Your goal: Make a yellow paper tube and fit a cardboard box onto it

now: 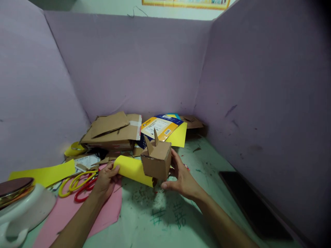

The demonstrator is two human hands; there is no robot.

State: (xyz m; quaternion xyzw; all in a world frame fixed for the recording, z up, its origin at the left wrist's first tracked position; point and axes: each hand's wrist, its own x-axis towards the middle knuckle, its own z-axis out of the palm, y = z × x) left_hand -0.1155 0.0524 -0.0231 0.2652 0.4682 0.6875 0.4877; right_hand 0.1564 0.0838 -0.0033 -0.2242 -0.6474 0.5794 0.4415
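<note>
My left hand (105, 179) grips the near end of a rolled yellow paper tube (131, 169) that lies across the green table. The tube's far end meets a small cardboard box (157, 161) with two pointed cardboard ears on top. My right hand (181, 177) is wrapped round the right side and bottom of that box, thumb in front, holding it just above the table.
Flattened cardboard (111, 132) and a pack of coloured paper (160, 128) are piled at the back. Yellow scissors (74, 181), red scissors (86, 189), pink paper (74, 210) and a yellow sheet (45, 174) lie left. A dark phone (250, 203) lies right. Purple partitions (129, 65) enclose the desk.
</note>
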